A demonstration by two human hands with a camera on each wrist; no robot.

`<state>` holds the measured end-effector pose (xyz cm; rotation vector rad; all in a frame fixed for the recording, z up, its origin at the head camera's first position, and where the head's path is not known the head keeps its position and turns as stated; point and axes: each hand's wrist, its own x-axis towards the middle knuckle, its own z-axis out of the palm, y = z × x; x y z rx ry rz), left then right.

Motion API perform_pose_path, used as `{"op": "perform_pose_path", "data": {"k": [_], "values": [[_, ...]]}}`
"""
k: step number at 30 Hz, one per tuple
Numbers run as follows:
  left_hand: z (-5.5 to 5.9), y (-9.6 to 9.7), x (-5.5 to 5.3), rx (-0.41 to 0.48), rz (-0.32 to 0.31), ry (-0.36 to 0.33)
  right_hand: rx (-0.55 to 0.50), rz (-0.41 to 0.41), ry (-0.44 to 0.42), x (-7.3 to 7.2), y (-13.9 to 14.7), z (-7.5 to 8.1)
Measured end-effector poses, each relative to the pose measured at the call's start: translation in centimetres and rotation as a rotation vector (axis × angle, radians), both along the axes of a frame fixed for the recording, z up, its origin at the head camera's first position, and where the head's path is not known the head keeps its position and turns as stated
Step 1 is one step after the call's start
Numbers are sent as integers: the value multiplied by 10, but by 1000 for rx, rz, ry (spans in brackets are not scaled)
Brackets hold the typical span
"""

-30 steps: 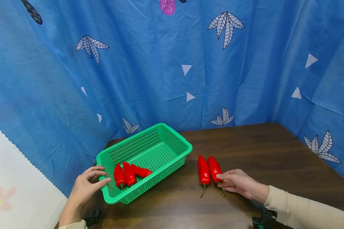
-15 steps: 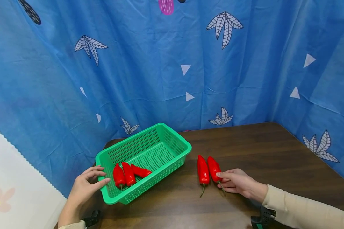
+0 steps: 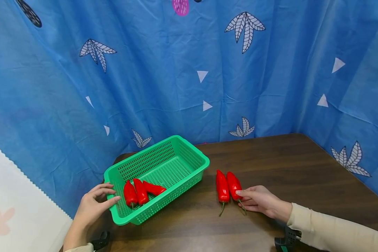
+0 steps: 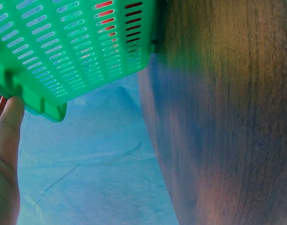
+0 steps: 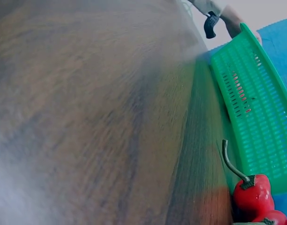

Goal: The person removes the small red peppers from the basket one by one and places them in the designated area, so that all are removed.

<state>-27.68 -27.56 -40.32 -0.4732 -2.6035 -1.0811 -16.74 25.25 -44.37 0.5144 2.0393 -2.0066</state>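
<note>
Pepper (image 3: 232,181) in right hand (image 3: 256,200), pinched near the stem between thumb and fingers. Just left of that hand, second pepper (image 3: 222,188). Under left hand (image 3: 93,204), rim of green basket (image 3: 176,193); gripping or merely touching, cannot tell. Near left thumb, three peppers (image 3: 140,191) inside.

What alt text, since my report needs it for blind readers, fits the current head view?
A person's right hand grips a red pepper near its stem, beside another red pepper on a dark table; the left hand holds the left end of a green basket containing three more red peppers. A blue patterned curtain hangs behind.
</note>
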Motion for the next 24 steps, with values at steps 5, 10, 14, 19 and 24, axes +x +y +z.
{"op": "perform_pose_path", "data": {"k": [5, 10, 14, 19, 24], "values": [[0, -1, 0, -4, 6, 4, -3, 5, 9, -1, -1, -1], [-1, -1, 0, -5, 8, 6, 11, 26, 15, -1, -1, 0], [-2, -1, 0, -1, 8, -6, 22, 56, 27, 0, 1, 0], [-2, -1, 0, 1, 8, -15, 18, 109, 50, 2, 6, -1], [-2, 0, -1, -5, 6, -7, 9, 141, 64, 4, 10, -2]]}}
